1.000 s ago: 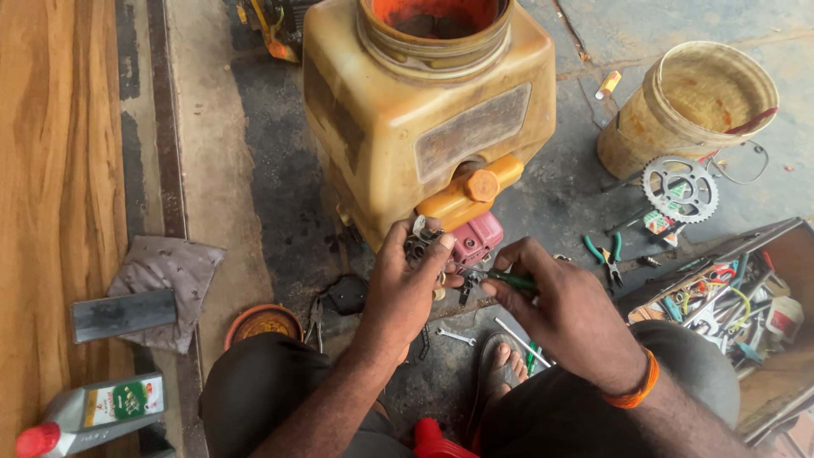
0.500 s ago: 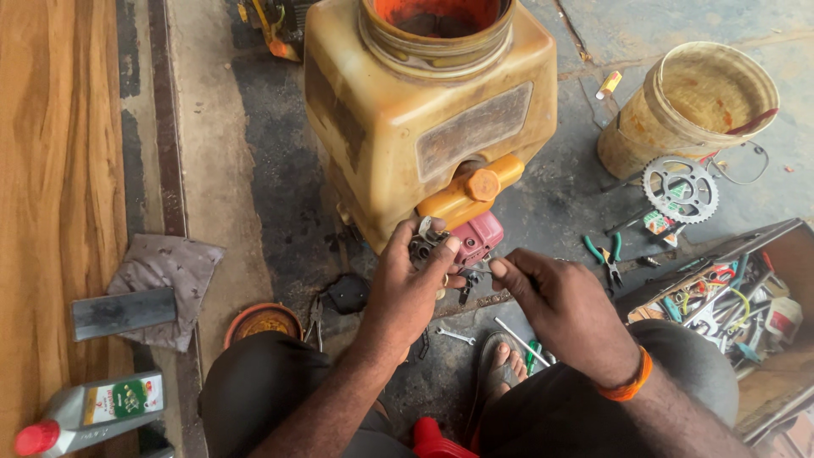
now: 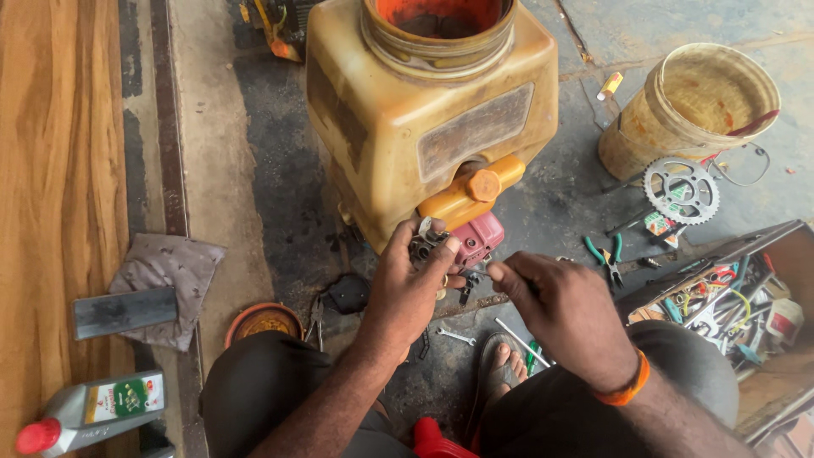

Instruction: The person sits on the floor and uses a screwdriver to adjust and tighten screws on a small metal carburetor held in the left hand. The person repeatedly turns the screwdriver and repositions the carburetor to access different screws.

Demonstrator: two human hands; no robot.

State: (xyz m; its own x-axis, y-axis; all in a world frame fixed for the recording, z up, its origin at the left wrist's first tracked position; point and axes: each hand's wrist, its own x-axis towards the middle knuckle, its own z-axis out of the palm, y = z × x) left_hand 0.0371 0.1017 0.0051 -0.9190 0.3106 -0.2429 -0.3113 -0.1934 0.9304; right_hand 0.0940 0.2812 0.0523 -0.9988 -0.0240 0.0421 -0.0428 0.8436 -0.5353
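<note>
At the far left, at about eight o'clock from the hands, a grey oil bottle [image 3: 93, 411] lies on the floor, and a dirty cloth [image 3: 165, 284] lies above it. In the middle stands the big yellow tank [image 3: 428, 119]. Just under its orange cap, the left hand [image 3: 407, 288] grips a small metal part [image 3: 426, 242], pressed against the red engine piece [image 3: 479, 240]. The right hand [image 3: 564, 314], at four o'clock from this part, pinches something thin; I cannot tell what. I think the small part could slip and drop among the loose spanners [image 3: 458, 337] on the floor if the grip loosens. At two o'clock are a sprocket [image 3: 680, 189] and a bucket [image 3: 691, 106].
</note>
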